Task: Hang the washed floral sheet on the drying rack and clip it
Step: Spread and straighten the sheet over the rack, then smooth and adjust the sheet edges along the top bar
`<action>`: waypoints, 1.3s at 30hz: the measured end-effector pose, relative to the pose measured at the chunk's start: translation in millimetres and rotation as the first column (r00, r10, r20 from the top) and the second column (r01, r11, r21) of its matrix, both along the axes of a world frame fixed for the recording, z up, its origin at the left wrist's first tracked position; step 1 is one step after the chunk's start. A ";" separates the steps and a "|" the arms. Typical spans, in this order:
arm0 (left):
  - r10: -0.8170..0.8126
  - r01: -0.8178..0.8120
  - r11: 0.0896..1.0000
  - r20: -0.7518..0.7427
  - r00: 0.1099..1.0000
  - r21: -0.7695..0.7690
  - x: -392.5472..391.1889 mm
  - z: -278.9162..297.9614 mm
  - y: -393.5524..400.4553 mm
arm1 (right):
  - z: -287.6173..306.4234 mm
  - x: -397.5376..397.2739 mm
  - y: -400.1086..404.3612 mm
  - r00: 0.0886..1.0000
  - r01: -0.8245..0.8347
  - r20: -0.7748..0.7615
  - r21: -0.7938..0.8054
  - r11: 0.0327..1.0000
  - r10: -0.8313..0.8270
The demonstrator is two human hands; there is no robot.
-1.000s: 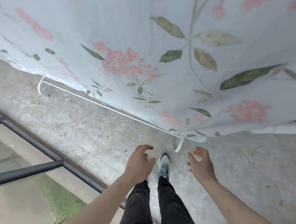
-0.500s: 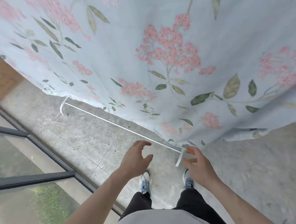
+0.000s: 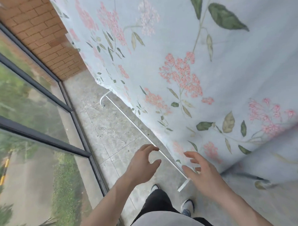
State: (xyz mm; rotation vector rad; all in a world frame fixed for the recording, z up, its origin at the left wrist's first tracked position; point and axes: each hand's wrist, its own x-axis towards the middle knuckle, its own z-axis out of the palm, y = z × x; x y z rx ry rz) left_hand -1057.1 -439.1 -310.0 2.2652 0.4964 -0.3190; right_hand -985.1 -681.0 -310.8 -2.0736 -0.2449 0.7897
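The floral sheet [image 3: 202, 68] hangs draped in front of me, its lower edge falling just behind the drying rack's white base bar [image 3: 137, 128] on the concrete floor [image 3: 111, 131]. My left hand [image 3: 140, 165] hovers loosely curled, holding nothing. My right hand [image 3: 202, 171] reaches toward the sheet's hem, fingers spread, gripping nothing.

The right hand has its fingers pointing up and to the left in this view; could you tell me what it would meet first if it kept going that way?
Probably the lower hem of the floral sheet: the right hand points at it, fingertips overlapping it, though depth is unclear.
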 end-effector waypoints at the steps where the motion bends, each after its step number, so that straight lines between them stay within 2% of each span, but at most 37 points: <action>1: 0.024 -0.024 1.000 0.003 1.000 0.005 -6.6 2.6 -1.2 | 5.0 2.9 0.2 0.999 -0.039 0.013 -0.002 0.999 0.039; 5: 0.098 -0.098 0.995 0.021 0.995 0.022 -22.8 7.7 4.8 | 18.3 13.0 0.1 0.993 -0.103 0.053 -0.008 0.995 0.104; 14: 0.118 -0.119 0.992 0.017 0.993 0.040 -19.9 5.0 1.5 | 22.3 20.4 -9.6 0.976 -0.200 0.075 -0.068 0.977 0.205; 21: 0.274 -0.276 0.960 0.048 0.960 0.046 -20.0 21.3 -37.1 | 38.6 34.1 -34.2 0.929 -0.349 0.107 -0.066 0.935 0.354; 26: 0.485 -0.489 0.871 0.078 0.871 0.041 -27.6 30.3 -92.9 | 43.0 48.0 -57.0 0.831 -0.534 0.148 -0.064 0.843 0.537; 28: 0.582 -0.587 0.808 0.090 0.808 0.048 -36.1 35.3 -129.3 | 49.1 49.3 -72.2 0.770 -0.619 0.161 -0.047 0.784 0.618; 33: 0.685 -0.689 0.725 0.077 0.724 0.032 -62.7 38.6 -210.7 | 54.1 55.3 -108.6 0.652 -0.741 0.191 -0.045 0.670 0.733; 35: 0.700 -0.703 0.711 0.073 0.711 0.027 -75.3 42.3 -233.7 | 54.1 56.3 -123.3 0.636 -0.755 0.210 -0.030 0.655 0.743; 39: 0.730 -0.734 0.677 0.088 0.678 0.042 -94.5 55.0 -259.2 | 59.6 57.6 -147.8 0.659 -0.739 0.229 0.022 0.674 0.716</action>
